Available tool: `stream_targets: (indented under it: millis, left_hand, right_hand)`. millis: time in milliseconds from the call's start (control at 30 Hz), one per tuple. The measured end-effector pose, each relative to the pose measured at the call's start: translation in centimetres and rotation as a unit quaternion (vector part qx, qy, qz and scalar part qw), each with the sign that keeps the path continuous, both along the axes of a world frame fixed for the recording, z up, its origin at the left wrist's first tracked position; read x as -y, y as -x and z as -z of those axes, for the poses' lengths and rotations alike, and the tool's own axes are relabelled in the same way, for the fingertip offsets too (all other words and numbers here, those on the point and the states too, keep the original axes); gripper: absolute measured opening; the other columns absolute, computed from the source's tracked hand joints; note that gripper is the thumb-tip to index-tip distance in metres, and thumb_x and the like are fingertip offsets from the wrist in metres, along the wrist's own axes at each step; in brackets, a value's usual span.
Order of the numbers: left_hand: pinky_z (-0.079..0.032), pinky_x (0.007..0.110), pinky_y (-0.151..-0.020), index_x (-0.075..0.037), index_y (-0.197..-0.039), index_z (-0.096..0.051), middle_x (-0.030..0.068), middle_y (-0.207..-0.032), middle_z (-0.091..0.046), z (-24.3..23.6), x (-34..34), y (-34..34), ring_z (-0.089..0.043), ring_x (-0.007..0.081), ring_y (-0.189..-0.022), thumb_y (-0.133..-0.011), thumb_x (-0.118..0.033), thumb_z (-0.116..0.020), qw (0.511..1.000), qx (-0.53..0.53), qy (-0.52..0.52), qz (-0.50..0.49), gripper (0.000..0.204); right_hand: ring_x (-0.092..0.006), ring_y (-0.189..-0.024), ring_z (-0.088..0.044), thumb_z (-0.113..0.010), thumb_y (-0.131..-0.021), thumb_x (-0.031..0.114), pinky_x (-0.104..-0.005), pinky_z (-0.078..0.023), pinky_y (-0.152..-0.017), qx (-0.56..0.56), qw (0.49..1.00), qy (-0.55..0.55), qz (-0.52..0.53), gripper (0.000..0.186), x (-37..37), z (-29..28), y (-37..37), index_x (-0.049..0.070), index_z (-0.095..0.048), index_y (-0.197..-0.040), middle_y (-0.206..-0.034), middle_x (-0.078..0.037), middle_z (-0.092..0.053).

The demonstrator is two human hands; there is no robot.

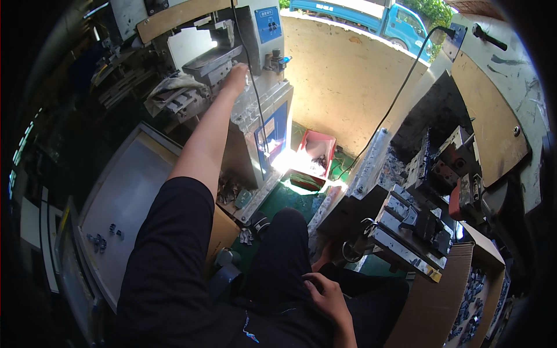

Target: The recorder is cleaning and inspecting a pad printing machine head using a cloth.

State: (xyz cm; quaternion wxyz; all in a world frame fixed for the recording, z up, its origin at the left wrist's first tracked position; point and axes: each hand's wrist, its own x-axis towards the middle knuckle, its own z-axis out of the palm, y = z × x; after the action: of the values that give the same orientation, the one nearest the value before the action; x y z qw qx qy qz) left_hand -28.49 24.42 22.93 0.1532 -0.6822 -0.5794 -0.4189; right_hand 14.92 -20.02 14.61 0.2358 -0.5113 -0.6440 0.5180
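Note:
My left arm stretches forward to the machine on the left. My left hand point(235, 78) is at the right end of a grey metal block point(213, 60) on that machine. Its fingers are small and partly hidden, so I cannot tell whether they grip anything. A rumpled grey cloth point(174, 87) lies beside the block. On my lap rests my right hand point(328, 297), holding nothing, its fingers loosely bent and apart. To its right is a second machine with a metal vise-like fixture point(415, 226).
A grey tray point(125, 191) with several small dark parts is on the left. A cardboard box point(435, 296) full of small dark parts stands at lower right. A red bin point(318, 152) sits by the low wall point(342, 75). Black cables hang near both machines.

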Motion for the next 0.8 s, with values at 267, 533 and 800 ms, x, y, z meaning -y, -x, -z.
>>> stream_targets:
  millis: [267, 533, 800]
  left_hand:
    - [-0.043, 0.039, -0.091, -0.007, -0.086, -0.068, 0.0104, -0.103, -0.06, -0.2, 1.6, -4.3, -0.054, 0.0265, -0.109, -0.077, -0.004, -0.056, 0.958, -0.18, 0.168, -0.144, 0.016]
    - [-0.049, 0.04, -0.083, -0.006, -0.091, -0.069, 0.0174, -0.095, -0.063, 0.4, -0.8, -1.5, -0.061, 0.0354, -0.093, -0.073, -0.005, -0.061, 0.989, -0.077, 0.125, -0.032, 0.019]
    - [-0.048, 0.043, -0.092, -0.01, -0.13, -0.049, 0.0131, -0.141, -0.037, 0.3, -2.6, -4.7, -0.052, 0.0329, -0.115, -0.08, 0.001, -0.049, 0.952, -0.118, 0.221, -0.175, 0.051]
  right_hand:
    - [-0.0268, -0.087, -0.068, -0.058, -0.088, 0.01, -0.0305, -0.05, -0.076, 0.012, 0.998, 0.017, 0.062, 0.017, 0.5, 1.4, -1.3, 0.002, -0.063, -0.103, -0.089, -0.017, -0.068]
    - [-0.0258, -0.083, -0.069, -0.058, -0.088, 0.01, -0.0305, -0.05, -0.074, 0.028, 0.997, 0.019, 0.069, 0.017, -0.8, 2.2, -0.6, 0.003, -0.063, -0.102, -0.086, -0.016, -0.068]
    - [-0.0253, -0.084, -0.068, -0.058, -0.088, 0.011, -0.0307, -0.05, -0.075, 0.052, 0.995, 0.023, 0.083, 0.017, -0.4, 2.8, -0.6, 0.003, -0.063, -0.102, -0.087, -0.016, -0.068]
